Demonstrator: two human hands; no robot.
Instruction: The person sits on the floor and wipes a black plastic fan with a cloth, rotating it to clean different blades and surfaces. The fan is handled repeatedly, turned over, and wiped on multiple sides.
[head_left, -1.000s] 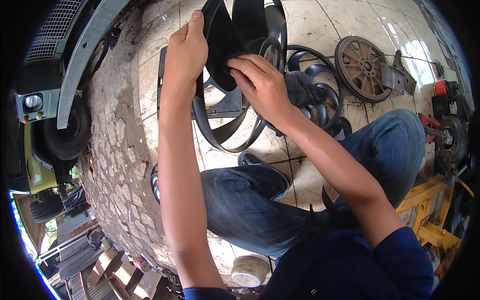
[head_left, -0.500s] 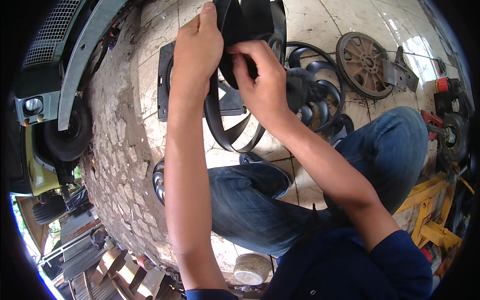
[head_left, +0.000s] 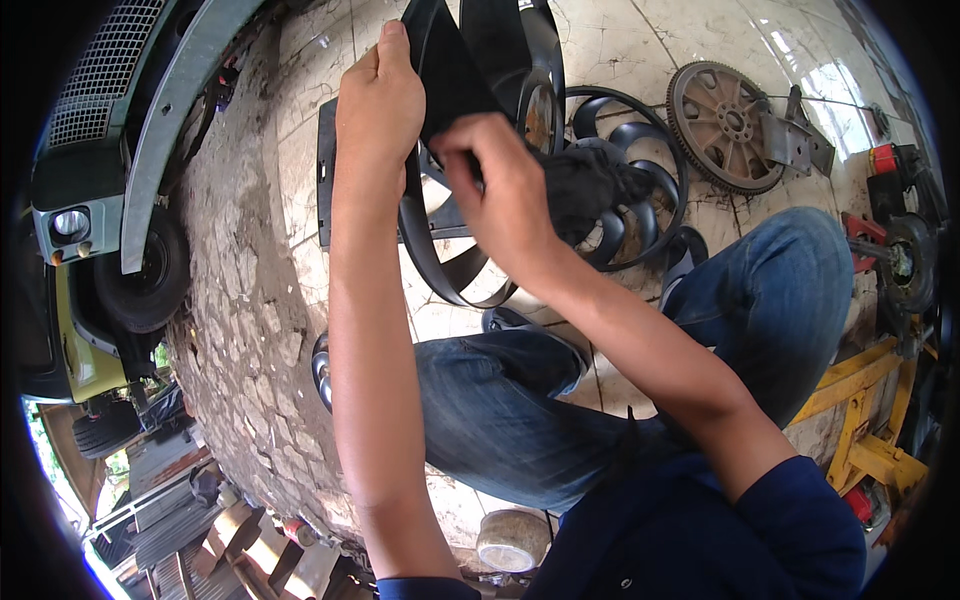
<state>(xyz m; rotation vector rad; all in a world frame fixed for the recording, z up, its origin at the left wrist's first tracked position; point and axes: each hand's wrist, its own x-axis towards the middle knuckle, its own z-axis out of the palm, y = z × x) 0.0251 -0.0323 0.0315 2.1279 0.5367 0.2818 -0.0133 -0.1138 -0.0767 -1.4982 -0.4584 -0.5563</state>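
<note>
My left hand (head_left: 379, 110) is closed on the edge of a black plastic radiator fan (head_left: 447, 75), held up in front of me with its broad blades and curved outer ring showing. My right hand (head_left: 497, 180) is at a blade of the same fan, its fingers curled in and a little blurred. Whatever those fingers hold, if anything, is too dark to make out. Beyond my right wrist, a second black fan (head_left: 672, 215) lies on the tiles with a crumpled dark cloth (head_left: 590, 190) over its hub.
A rusty toothed flywheel (head_left: 722, 125) lies at the far right beside a metal bracket (head_left: 790, 140). Behind the held fan is a flat black frame (head_left: 327, 175). My jeans-clad legs (head_left: 520, 425) flank the work. A round tub (head_left: 512, 540) stands below; a yellow stand (head_left: 870, 440) is at right, a vehicle (head_left: 75, 220) at left.
Both hands and the held fan have shifted slightly left. My right hand has moved down and left along the blade, and more of the cloth on the floor fan shows.
</note>
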